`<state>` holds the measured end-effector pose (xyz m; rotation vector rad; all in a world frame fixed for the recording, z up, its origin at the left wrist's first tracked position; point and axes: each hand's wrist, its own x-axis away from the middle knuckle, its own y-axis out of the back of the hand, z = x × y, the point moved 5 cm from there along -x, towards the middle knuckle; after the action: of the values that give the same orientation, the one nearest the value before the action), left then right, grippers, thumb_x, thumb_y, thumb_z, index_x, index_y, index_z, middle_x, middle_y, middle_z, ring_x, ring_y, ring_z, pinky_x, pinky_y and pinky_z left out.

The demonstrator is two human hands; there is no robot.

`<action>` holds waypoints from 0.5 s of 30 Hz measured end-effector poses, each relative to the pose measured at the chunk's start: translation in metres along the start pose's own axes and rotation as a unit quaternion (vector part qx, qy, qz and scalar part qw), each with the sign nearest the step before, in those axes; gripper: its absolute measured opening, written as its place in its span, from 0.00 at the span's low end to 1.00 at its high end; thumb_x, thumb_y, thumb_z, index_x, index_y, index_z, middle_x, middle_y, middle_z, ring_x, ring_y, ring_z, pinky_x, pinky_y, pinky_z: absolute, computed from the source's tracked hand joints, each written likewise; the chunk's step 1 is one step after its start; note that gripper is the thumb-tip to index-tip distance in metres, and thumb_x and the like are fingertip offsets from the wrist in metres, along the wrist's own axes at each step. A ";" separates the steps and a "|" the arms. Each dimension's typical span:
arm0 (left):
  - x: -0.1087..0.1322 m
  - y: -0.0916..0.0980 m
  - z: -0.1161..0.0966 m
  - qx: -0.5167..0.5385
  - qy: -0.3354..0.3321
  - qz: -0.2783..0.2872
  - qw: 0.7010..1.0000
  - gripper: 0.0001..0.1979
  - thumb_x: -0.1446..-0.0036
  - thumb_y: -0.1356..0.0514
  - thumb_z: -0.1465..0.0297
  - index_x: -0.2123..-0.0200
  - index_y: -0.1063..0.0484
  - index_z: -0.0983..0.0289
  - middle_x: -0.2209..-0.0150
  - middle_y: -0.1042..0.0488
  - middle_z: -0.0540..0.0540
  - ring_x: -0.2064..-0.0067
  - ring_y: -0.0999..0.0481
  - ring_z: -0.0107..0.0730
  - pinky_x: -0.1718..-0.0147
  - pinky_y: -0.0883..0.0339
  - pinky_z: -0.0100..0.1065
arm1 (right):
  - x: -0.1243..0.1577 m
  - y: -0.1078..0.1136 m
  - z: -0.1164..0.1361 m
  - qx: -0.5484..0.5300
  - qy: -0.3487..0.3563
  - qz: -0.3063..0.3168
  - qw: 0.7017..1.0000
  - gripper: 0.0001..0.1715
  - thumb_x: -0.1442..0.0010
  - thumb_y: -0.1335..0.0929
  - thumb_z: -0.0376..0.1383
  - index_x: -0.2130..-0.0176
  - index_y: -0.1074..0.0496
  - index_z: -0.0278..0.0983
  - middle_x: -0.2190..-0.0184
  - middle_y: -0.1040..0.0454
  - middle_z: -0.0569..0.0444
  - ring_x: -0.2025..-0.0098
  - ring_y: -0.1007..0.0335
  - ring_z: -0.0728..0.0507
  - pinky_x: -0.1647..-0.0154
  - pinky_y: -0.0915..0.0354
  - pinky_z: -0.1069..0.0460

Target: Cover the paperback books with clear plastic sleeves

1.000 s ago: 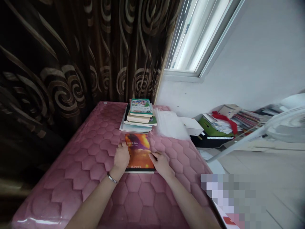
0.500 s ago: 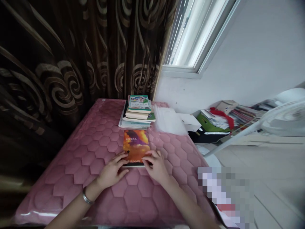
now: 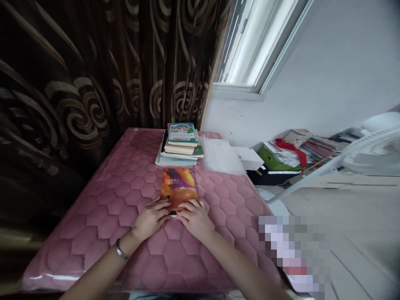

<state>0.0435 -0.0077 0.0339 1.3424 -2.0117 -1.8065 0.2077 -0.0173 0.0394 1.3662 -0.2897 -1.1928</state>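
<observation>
An orange and purple paperback book (image 3: 178,183) lies flat on the pink quilted mattress (image 3: 125,196), its cover facing up. My left hand (image 3: 151,218), with a silver bracelet at the wrist, holds the book's near left corner, fingers over the cover and thumb by the near edge. On the near right part my right hand (image 3: 195,218) grips it the same way, its fingers covering some of the printed title. Both thumbs come close together at the near edge. Just beyond the book stands a stack of books (image 3: 183,146), topped by one with a green-bordered cover.
Clear plastic sheeting (image 3: 221,156) and a white box (image 3: 250,158) are right of the stack. A patterned dark curtain (image 3: 84,104) hangs at the left. Beyond the mattress's right side are a white fan (image 3: 368,150) and piled papers with a green bag (image 3: 275,160).
My hands have moved inward along the book's near edge, the right one shifting left over the cover. The book stays in nearly the same place.
</observation>
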 end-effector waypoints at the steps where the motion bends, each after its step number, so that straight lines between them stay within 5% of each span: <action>1: 0.000 0.000 0.000 0.004 0.002 -0.002 1.000 0.07 0.41 0.42 0.69 0.62 0.23 0.58 0.51 0.24 0.54 0.46 0.27 0.35 0.42 0.37 0.44 | 0.003 0.004 -0.004 -0.002 -0.006 -0.008 1.000 0.05 0.41 0.30 0.37 0.68 0.23 0.46 0.62 0.22 0.60 0.58 0.35 0.46 0.58 0.48 0.47; 15: -0.009 -0.005 0.016 0.054 0.037 0.008 0.998 0.08 0.41 0.41 0.68 0.60 0.24 0.60 0.50 0.24 0.54 0.47 0.26 0.32 0.48 0.31 0.35 | 0.030 0.025 -0.056 -0.002 -0.058 -0.037 0.998 0.08 0.41 0.31 0.35 0.71 0.23 0.45 0.59 0.21 0.59 0.56 0.31 0.44 0.57 0.45 0.47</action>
<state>0.0416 0.0104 0.0292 1.3946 -2.1020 -1.6382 0.2750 -0.0136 0.0317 1.3167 -0.3201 -1.3361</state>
